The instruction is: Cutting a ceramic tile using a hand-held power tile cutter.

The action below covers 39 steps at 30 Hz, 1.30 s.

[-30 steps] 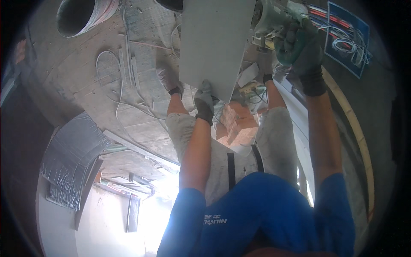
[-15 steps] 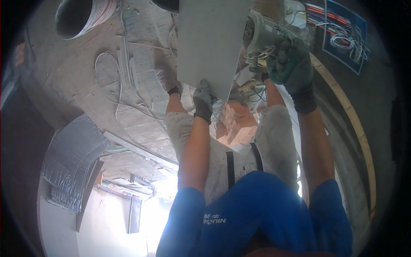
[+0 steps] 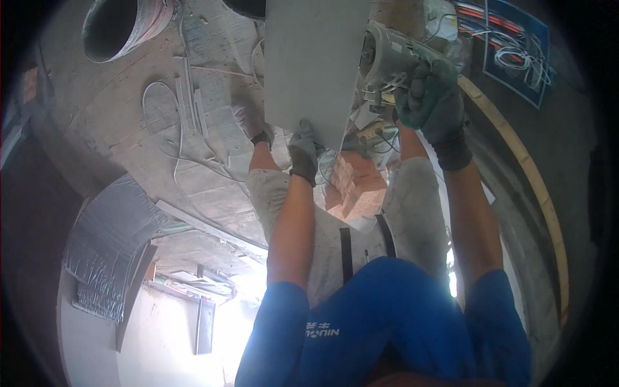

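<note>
My gloved left hand (image 3: 304,150) is closed on the lower end of a long grey board (image 3: 311,64), thumb on its face. My right hand (image 3: 429,106), in a dark grey-green glove, grips a handheld power cutting tool (image 3: 393,55) with a metal housing and base plate, held at the board's right edge. Its blade is too small to make out clearly. Below the board's end lie stacked orange-red bricks (image 3: 353,184), between my legs, and a power strip (image 3: 371,134) with cords.
Two large round tubes or buckets (image 3: 148,26) stand at the top. Cords and thin strips (image 3: 193,103) lie on the dusty floor. At right are a blue-edged panel (image 3: 516,77) with cables and a curved timber batten (image 3: 541,193). Film-wrapped boards (image 3: 106,232) are at lower left.
My right hand and the power tool have moved down and leftward, closer along the board's right edge. My left hand and the board have shifted slightly left.
</note>
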{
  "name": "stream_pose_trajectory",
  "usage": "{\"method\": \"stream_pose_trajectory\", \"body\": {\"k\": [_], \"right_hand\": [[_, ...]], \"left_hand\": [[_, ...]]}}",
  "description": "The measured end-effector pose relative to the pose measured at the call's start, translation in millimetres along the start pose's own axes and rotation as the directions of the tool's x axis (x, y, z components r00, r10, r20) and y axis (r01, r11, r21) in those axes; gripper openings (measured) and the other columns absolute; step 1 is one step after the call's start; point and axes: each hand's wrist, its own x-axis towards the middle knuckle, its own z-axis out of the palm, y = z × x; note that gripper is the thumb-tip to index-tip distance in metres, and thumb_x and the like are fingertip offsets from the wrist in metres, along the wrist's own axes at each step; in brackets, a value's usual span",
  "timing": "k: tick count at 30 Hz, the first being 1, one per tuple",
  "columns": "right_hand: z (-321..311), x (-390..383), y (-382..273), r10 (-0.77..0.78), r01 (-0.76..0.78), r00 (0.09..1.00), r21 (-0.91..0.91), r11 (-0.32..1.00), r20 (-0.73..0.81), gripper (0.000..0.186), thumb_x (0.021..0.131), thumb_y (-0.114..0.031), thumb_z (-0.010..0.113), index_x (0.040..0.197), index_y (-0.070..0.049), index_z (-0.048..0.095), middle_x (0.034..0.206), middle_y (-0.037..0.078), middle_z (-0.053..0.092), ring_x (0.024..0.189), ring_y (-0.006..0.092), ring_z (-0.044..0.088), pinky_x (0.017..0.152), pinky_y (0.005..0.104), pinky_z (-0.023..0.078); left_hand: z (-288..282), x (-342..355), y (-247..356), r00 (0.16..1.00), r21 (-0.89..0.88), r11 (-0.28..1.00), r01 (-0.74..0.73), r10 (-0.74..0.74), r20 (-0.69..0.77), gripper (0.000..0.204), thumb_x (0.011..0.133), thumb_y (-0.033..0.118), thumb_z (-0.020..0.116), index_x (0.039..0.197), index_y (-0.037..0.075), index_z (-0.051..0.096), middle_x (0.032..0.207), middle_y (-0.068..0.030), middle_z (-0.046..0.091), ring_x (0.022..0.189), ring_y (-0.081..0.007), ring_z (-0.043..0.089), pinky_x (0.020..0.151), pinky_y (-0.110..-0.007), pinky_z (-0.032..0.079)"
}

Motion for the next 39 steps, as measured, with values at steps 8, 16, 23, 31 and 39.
{"method": "stream_pose_trajectory", "body": {"k": [8,16,23,31,39], "right_hand": [[33,-6,-20,0.270,-0.147,0.934,0.434,0.889,-0.235,0.029,0.104,-0.034,0.053,0.110,-0.006,0.061,0.079,0.006,0.059,0.063,0.0166,0.052,0.068,0.0363,0.047],[21,-11,-9,0.276,-0.092,0.941,0.640,0.763,-0.194,0.028,0.102,-0.032,0.054,0.114,-0.008,0.061,0.090,0.004,0.063,0.072,0.0170,0.056,0.069,0.0336,0.048],[3,-3,-8,0.433,-0.217,0.892,0.720,0.660,-0.128,0.029,0.102,-0.036,0.053,0.120,-0.014,0.064,0.110,0.000,0.068,0.083,0.0162,0.062,0.081,0.0356,0.050],[17,-15,0,0.384,-0.124,0.884,0.658,0.743,-0.267,0.029,0.104,-0.036,0.050,0.121,-0.017,0.065,0.113,0.000,0.069,0.089,0.0158,0.065,0.079,0.0353,0.049],[41,-17,-12,0.459,-0.117,0.794,0.640,0.759,-0.399,0.028,0.103,-0.036,0.053,0.116,-0.012,0.062,0.097,0.000,0.066,0.080,0.0136,0.062,0.074,0.0323,0.051]], "left_hand": [[-5,1,0,1.000,-0.019,0.999,0.031,-0.031,-0.004,0.060,0.099,0.056,0.062,0.116,-0.001,0.064,0.093,-0.0081,0.068,0.074,-0.0169,0.067,0.059,-0.032,0.056],[4,2,-2,0.999,-0.126,0.991,-0.035,0.038,0.026,0.053,0.100,0.058,0.058,0.111,0.006,0.063,0.081,-0.0047,0.065,0.059,-0.0138,0.059,0.049,-0.028,0.049],[0,2,-2,0.998,-0.085,0.995,-0.049,0.052,0.042,0.052,0.100,0.057,0.058,0.113,0.007,0.063,0.087,-0.0056,0.065,0.067,-0.0140,0.062,0.053,-0.029,0.052],[-2,-1,3,0.998,-0.144,0.990,0.001,0.008,0.068,0.051,0.099,0.050,0.064,0.118,0.002,0.063,0.095,-0.0062,0.068,0.072,-0.0161,0.067,0.055,-0.031,0.056],[2,-4,5,0.999,-0.156,0.987,0.021,-0.013,0.050,0.051,0.100,0.048,0.064,0.116,0.001,0.063,0.093,-0.0069,0.068,0.072,-0.0170,0.067,0.058,-0.031,0.057]]}}
